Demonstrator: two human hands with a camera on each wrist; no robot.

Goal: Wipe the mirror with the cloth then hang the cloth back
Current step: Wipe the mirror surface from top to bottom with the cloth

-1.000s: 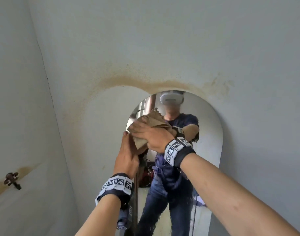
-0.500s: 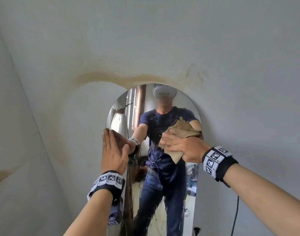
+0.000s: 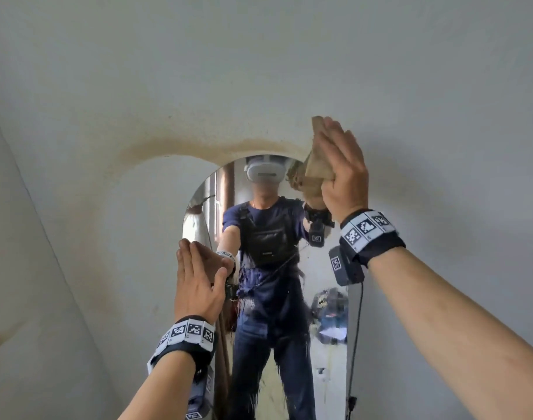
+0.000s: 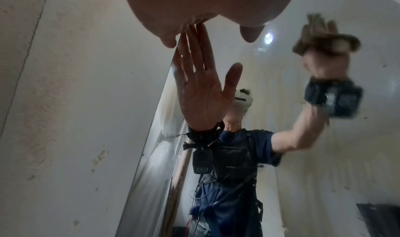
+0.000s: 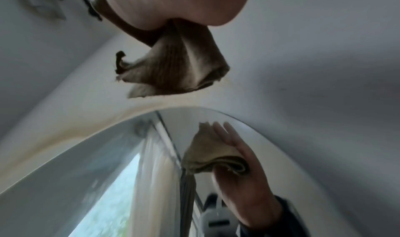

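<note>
An arched mirror point(image 3: 268, 298) is fixed to a white wall. My right hand point(image 3: 344, 171) is raised at the mirror's top right edge. Its fingers are straight and its thumb pinches a crumpled brown cloth point(image 3: 315, 168) against the palm. In the right wrist view the cloth point(image 5: 179, 64) hangs from the hand point(image 5: 173, 1) just above the mirror's arch point(image 5: 129, 155), apart from the glass. My left hand point(image 3: 198, 280) lies flat with straight fingers on the mirror's left edge. The left wrist view shows its palm reflected in the mirror point(image 4: 303, 155).
A brown stain point(image 3: 198, 144) follows the arch on the wall above the mirror. A black cable point(image 3: 354, 344) hangs down beside the mirror's right edge. A wall corner point(image 3: 47, 237) runs close by on the left. A dark blurred fitting point(image 5: 95, 13) sits on the wall.
My right hand has carried the cloth from the mirror's upper left across to the right and up to the top right edge. The left hand has stayed flat on the left edge.
</note>
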